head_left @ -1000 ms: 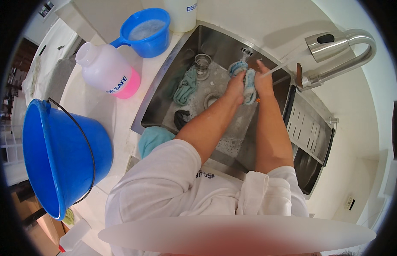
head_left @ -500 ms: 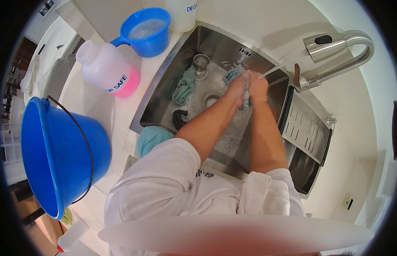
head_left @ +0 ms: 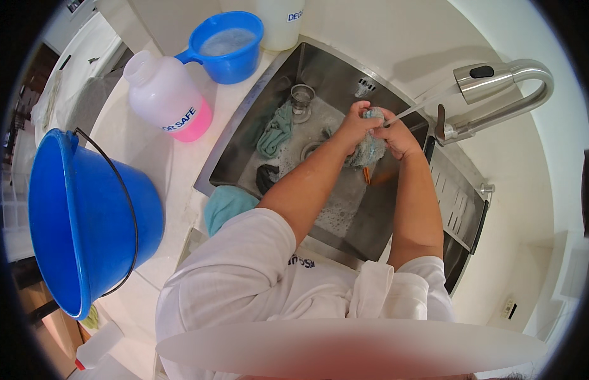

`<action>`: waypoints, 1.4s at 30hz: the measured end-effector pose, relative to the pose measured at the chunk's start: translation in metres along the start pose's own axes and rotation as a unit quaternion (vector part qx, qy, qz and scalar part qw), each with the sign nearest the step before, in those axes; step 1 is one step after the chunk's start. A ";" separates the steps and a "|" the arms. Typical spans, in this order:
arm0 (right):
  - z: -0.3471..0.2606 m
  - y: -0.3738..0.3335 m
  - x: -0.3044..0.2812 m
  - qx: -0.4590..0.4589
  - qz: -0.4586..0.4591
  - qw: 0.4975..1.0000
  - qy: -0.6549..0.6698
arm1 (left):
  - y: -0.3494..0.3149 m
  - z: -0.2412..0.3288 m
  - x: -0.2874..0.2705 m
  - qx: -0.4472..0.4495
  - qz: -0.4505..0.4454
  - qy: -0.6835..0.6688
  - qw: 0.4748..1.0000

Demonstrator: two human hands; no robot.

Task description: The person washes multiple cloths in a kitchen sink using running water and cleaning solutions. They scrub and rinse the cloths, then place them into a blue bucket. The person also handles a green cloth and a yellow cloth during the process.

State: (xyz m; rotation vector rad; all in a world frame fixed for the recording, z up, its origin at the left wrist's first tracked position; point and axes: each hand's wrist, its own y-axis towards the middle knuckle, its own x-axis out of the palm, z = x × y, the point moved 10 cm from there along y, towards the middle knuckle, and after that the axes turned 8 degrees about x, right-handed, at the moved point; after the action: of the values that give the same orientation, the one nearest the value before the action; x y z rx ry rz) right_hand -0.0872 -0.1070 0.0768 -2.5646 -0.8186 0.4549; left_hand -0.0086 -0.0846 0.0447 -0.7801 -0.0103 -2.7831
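Observation:
Both my hands are over the sink [head_left: 244, 114], closed on a wet, pale blue-green cloth [head_left: 372, 152]. My left hand [head_left: 353, 130] grips it from the left, and my right hand [head_left: 396, 136] from the right. A stream from the tap [head_left: 475, 83] runs down onto the cloth and my right hand. Below the cloth shows a small orange-brown strip [head_left: 367, 175], whose kind I cannot make out. A green cloth [head_left: 275, 131] and a dark cloth [head_left: 266, 178] lie on the sink bottom among suds, left of my left forearm.
A metal strainer cup [head_left: 301, 101] stands in the sink. On the left are a blue dipper [head_left: 228, 56] of suds, a bottle of pink liquid [head_left: 171, 104] and a blue bucket [head_left: 111, 215]. A turquoise cloth [head_left: 228, 206] hangs at the sink edge; a slotted tray [head_left: 451, 206] is right.
My hands have moved slightly right with the cloth and are farther apart. More of the cloth hangs below them, and the orange-brown strip has come into sight.

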 end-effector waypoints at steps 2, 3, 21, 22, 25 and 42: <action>-0.001 -0.002 -0.013 0.032 0.076 0.993 -0.087 | -0.002 -0.003 0.003 -0.047 -0.023 -0.005 0.999; -0.003 -0.004 -0.021 0.044 0.115 0.984 -0.125 | -0.001 0.002 0.001 -0.031 -0.026 0.044 0.998; -0.049 -0.015 -0.028 0.025 0.097 0.994 0.042 | 0.005 0.040 -0.011 0.091 0.000 0.181 0.979; -0.049 -0.016 -0.031 0.037 0.122 0.989 0.076 | -0.001 0.056 -0.012 0.164 0.029 0.254 0.953; -0.056 -0.017 -0.031 0.040 0.134 0.971 0.193 | -0.019 0.082 0.007 0.309 0.023 0.360 0.880; -0.066 -0.051 -0.078 -0.130 0.128 0.867 0.463 | -0.008 -0.071 -0.019 -0.157 0.001 0.058 0.986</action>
State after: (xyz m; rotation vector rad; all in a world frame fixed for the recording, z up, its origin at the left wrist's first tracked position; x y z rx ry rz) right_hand -0.1439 -0.1346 0.1716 -2.6589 -0.1802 -0.8402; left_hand -0.0314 -0.0776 -0.0253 -0.6812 0.4598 -2.8605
